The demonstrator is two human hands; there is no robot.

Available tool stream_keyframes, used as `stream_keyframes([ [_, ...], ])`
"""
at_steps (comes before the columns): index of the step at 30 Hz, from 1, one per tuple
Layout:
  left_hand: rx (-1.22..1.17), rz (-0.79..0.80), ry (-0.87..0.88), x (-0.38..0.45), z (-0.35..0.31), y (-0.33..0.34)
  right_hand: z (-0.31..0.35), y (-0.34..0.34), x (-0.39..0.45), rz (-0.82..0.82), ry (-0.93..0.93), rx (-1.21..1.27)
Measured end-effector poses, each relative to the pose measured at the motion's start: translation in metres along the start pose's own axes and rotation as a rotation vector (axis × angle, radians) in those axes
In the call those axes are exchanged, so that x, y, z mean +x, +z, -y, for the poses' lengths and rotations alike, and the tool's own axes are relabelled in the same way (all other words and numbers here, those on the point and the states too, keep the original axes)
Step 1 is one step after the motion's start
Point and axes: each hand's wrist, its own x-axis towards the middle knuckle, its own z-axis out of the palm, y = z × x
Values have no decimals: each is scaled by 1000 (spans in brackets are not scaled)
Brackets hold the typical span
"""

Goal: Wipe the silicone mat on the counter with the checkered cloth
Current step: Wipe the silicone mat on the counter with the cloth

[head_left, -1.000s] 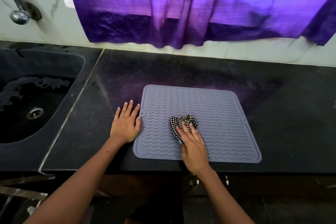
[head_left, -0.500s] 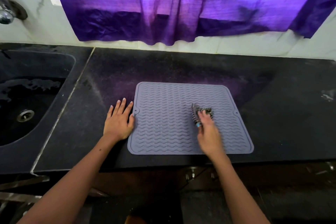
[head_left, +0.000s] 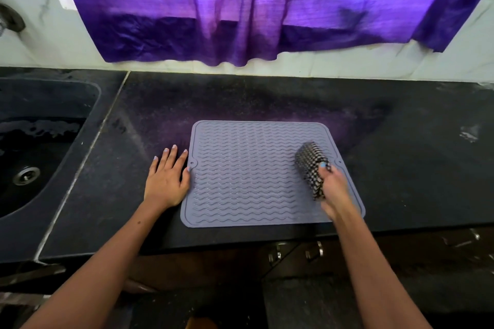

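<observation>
A grey silicone mat (head_left: pixel 248 176) with wavy ridges lies flat on the black counter (head_left: pixel 401 163), close to its front edge. My right hand (head_left: pixel 332 187) grips the bunched black-and-white checkered cloth (head_left: pixel 310 165) and holds it against the mat's right side, near the small tab on that edge. My left hand (head_left: pixel 167 179) rests flat on the counter with fingers straight, its thumb side touching the mat's left edge.
A dark sink (head_left: pixel 32 157) with a metal drain (head_left: pixel 26 175) is set into the counter at the left. A purple curtain (head_left: pixel 254 5) hangs over the white wall behind. Cabinet handles (head_left: pixel 315 250) show below the counter's front edge.
My right hand has swept the cloth from the mat's middle to its right side. My left hand has stayed flat at the mat's left edge.
</observation>
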Motion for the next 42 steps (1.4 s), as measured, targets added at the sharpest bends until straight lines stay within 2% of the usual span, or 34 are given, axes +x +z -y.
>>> stream_keyframes([
  [2, 1, -3, -3, 0, 0, 0, 7, -8, -3, -98, -183, -245],
  [4, 3, -5, -3, 0, 0, 0, 4, -11, -10, -73, -357, -576],
  [7, 4, -3, 6, 0, 0, 1, -25, -6, -10, 89, -364, -1110],
  [9, 2, -5, 8, 0, 1, 1, -46, -5, -9, 80, -425, -1421],
  [10, 4, -3, 5, 1, 1, 1, -50, -6, -7, 65, -458, -1452],
  [17, 4, -9, 6, 1, 1, 1, -46, -17, 9, 142, -445, -1270],
  [18, 5, -7, 7, 1, 1, 2, -43, -18, 11, 161, -408, -1139],
  [20, 11, -2, 8, 0, 1, 1, -28, -22, 16, 151, -219, -645],
  [22, 8, -1, 9, 0, 2, 1, -6, -31, 17, 20, -37, -104],
  [23, 8, 2, 11, 0, 2, 1, 2, -38, 19, -85, -47, 23],
  [24, 10, 2, 12, -1, 2, 1, 8, -44, 18, -177, -108, -5],
  [27, 8, -7, 12, -1, 1, 1, 5, -57, 12, -335, -359, -595],
  [31, -2, -11, 17, -1, 2, 1, -37, -63, 13, -190, -447, -1221],
  [33, -6, -11, 18, -1, 1, 2, -48, -67, 18, -170, -469, -1383],
  [39, -12, -20, 9, -1, 1, 1, -39, -77, 30, -47, -511, -1224],
  [41, -8, -19, 11, -1, 1, 1, -28, -79, 32, -51, -387, -996],
  [42, -7, -18, 14, -1, 1, 1, -17, -77, 32, -75, -265, -759],
])
